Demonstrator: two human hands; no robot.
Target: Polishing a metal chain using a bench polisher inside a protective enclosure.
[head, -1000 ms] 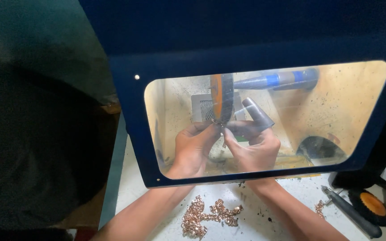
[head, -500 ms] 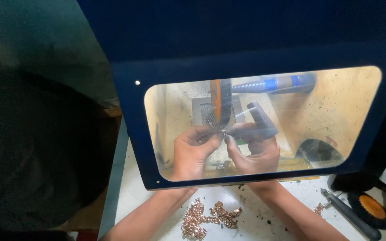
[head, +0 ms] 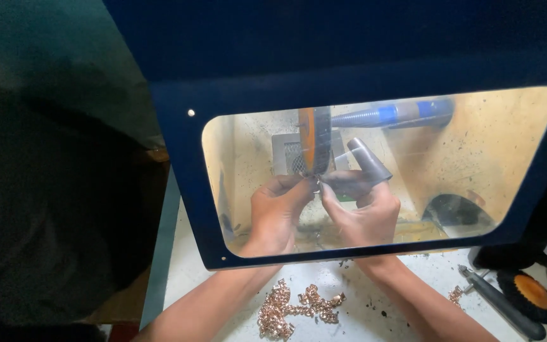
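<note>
Dark blue hood with clear window [head: 375,57]: it is shielding the work, and the yellowed pane is blurring the view, so a slip inside could be going unnoticed.
White counter [head: 375,304]: it is carrying a heap of small coppery metal links [head: 289,308] below the hood, with a dark-handled tool [head: 501,303] and a black-and-orange spare wheel [head: 530,292] at the right; loose links could be getting swept off by a forearm.
Orange-and-black polishing wheel on a blue spindle [head: 314,140]: whether it is turning I cannot tell; if it is, it could be snatching the piece or grazing a fingertip.
Left hand [head: 276,212]: its grip is pinching the small metal piece [head: 316,185], close under the wheel.
Right hand [head: 365,212]: its grip is pinching the same piece from the other side, with dark finger guards on; a bare knuckle could be drifting into the rim.
Small metal piece: it is sitting between both hands' fingertips at the wheel's lower edge; its shape is too small to tell, and a loose hold could be letting it fly.
</note>
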